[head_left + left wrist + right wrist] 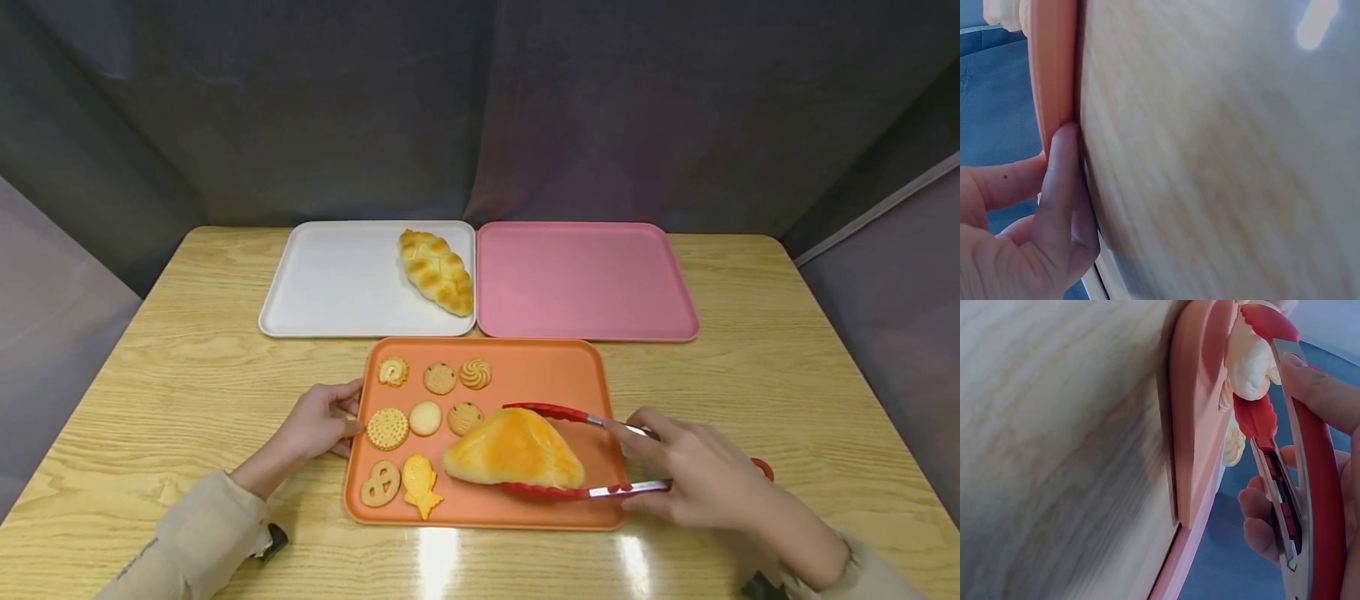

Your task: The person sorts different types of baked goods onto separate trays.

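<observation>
Counter [750, 333]: bears front tray [555, 371], rear left tray [337, 279] and rear right tray [585, 279].
Rear left tray: just beside rear right tray; loaf [437, 272] at its right end.
Front tray: just before both rear trays, spanning the line between them.
Cookies [425, 418]: on front tray, left and middle; three in back row, three in middle row.
Pretzel [380, 484]: front row, left of fish [420, 482].
Bun [517, 450]: over front tray, right of fish, between arms of tongs [600, 492].
Tongs: across front tray's right edge.
</observation>
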Available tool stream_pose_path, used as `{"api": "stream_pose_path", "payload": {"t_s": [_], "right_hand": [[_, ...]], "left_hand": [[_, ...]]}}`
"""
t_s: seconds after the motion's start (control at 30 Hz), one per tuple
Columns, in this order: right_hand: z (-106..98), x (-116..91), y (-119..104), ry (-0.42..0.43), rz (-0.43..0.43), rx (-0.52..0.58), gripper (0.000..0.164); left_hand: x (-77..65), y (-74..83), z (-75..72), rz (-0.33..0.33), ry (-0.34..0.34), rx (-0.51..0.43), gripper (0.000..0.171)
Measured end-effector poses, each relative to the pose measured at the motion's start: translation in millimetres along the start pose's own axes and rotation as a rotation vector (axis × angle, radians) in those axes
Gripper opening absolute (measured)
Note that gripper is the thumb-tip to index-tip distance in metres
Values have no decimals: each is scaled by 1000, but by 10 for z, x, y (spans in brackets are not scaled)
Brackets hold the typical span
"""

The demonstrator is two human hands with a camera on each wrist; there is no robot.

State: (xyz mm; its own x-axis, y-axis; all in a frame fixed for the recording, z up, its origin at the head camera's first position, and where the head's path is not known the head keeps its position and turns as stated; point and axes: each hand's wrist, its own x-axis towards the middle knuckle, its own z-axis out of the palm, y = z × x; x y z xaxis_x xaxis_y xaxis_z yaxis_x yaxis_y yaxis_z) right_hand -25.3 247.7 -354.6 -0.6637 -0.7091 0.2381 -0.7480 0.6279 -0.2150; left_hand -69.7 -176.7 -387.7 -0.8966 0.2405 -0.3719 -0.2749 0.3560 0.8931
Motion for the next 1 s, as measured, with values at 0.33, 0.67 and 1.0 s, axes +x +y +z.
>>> {"api": "stream_pose_path", "payload": {"t_s": [0.33,0.67,1.0], "right_hand": [[-65,64,17,22,8,-31,72],[-129,127,68,13,16,-37,71],[-229,268,131,30,10,-37,70]], "left_hand": [[5,4,9,-7,7,12,63],[-8,1,6,5,-2,11,63],[-3,-7,8,3,-1,10,63]]}}
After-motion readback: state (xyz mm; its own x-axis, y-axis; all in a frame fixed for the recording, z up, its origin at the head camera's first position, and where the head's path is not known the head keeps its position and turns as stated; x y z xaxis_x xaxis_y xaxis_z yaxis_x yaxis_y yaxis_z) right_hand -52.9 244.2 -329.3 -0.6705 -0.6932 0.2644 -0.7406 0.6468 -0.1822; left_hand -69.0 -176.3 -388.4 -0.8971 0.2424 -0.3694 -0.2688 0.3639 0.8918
